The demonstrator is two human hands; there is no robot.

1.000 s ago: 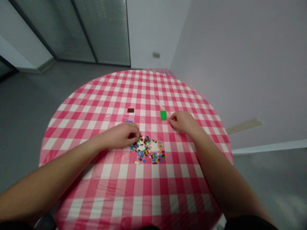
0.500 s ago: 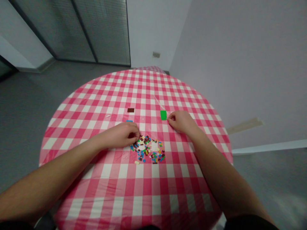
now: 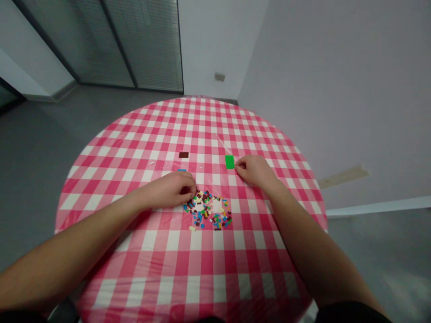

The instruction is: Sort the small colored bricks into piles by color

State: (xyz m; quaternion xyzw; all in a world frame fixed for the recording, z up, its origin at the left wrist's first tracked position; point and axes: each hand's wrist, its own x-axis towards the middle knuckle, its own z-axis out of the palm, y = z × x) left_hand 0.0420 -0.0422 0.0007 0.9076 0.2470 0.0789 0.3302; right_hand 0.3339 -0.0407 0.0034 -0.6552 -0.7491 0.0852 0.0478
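Observation:
A loose pile of tiny toy building bricks (image 3: 206,210) in blue, brown, green, yellow and white lies mid-table. My left hand (image 3: 177,189) rests at the pile's upper left edge, fingers curled in toward the thumb; whatever they may hold is hidden. Just beyond its knuckles shows part of a blue flat piece (image 3: 182,170). My right hand (image 3: 253,171) is closed in a pinch at the right edge of a green square plate (image 3: 229,162). Anything between those fingertips is too small to make out. Farther back lies a dark brown rectangular plate (image 3: 183,154).
A red-and-white checked cloth (image 3: 161,264) covers the round table. One pale brick (image 3: 192,229) sits at the pile's near edge. A grey wall (image 3: 336,89) stands to the right, and a glass partition (image 3: 144,45) is behind at the left.

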